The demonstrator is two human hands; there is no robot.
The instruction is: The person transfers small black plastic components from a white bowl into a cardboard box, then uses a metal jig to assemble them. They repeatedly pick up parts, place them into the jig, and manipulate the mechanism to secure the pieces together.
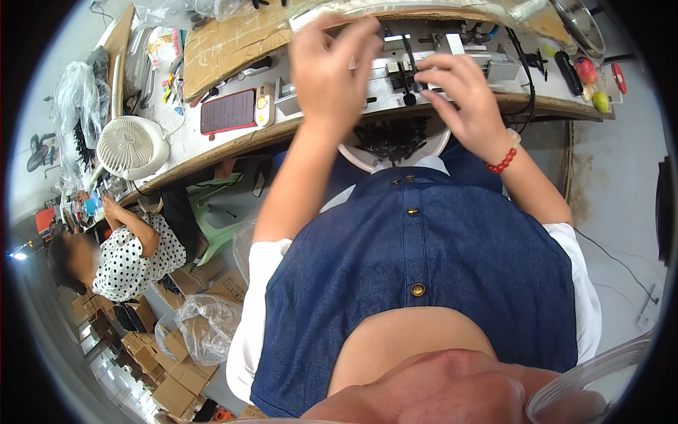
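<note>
I see both hands raised to the small metal fixture at the bench edge. My left hand hovers just left of it, fingers loosely curled and half open, gripping nothing I can make out, likely ready to steady a part. My right hand rests on the fixture, fingertips pinched around a small dark piece by its black lever, seemingly to keep it seated. A white basin of dark parts sits just under both wrists, handy for reaching. Left of the left hand lie a red-edged phone and a white fan; a seated co-worker works well apart.
</note>
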